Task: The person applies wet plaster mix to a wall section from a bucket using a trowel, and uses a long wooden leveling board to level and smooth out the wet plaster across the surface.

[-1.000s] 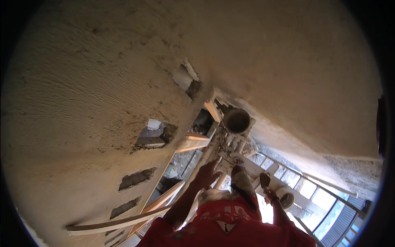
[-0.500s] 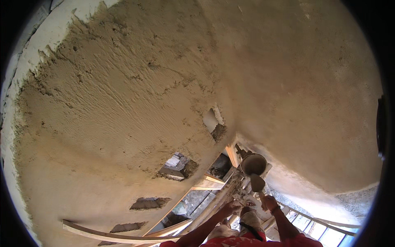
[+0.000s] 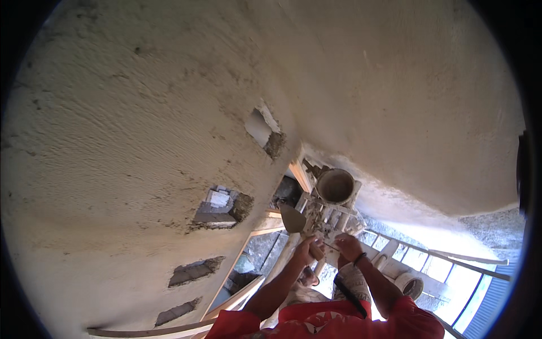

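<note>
My left hand (image 3: 306, 250) is closed round the handle of a trowel (image 3: 293, 218), whose broad, mortar-coloured blade points away from me. Close by on the right, my right hand (image 3: 348, 246) has its fingers pinched together. A thin dark line runs between the two hands; whether it is a separate tool or part of the trowel I cannot make out. Just beyond the hands stands a round bucket (image 3: 335, 186) on the scaffold boards (image 3: 333, 217), its inside coated grey-brown.
To the left rises a wall (image 3: 135, 147) of rough plaster, broken by several holes, one of them a rectangular opening (image 3: 217, 206). A smoother wall (image 3: 406, 113) stands to the right. Another bucket (image 3: 410, 286) sits at lower right near wooden rails (image 3: 468, 257). A long batten (image 3: 152, 330) crosses the lower left.
The trowel has passed from my right hand to my left and moved away from the bucket. My hands have come together, and the view has shifted so the bucket sits higher and further left.
</note>
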`<state>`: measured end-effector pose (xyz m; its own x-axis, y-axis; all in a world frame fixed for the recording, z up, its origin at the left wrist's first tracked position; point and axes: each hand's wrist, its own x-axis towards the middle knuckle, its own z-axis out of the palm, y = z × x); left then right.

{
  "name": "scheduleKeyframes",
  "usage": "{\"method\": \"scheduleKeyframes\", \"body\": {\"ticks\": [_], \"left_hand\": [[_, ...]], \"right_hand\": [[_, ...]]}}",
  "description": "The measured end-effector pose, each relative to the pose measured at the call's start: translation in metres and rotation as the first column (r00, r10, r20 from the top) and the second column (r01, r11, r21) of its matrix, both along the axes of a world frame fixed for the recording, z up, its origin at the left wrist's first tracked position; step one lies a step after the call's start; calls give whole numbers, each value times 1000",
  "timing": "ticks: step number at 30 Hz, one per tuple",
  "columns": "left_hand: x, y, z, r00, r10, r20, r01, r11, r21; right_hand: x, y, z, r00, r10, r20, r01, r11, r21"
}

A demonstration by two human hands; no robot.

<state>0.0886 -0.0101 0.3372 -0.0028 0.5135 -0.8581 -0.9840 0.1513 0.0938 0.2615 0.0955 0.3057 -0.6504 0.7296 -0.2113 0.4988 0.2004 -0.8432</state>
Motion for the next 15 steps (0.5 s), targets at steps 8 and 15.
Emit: {"method": "scheduleKeyframes", "body": {"ticks": [8,15], "left_hand": [[-15,45,-251,944,-79,-321,35,989,-140],[-23,139,-417,924,-46,-381,-51,969,-243]], "right_hand": [[364,-48,-261,332,-642,691,904,426,-39],[536,-126,-303,-260,-704,661,933,-6,361]]}}
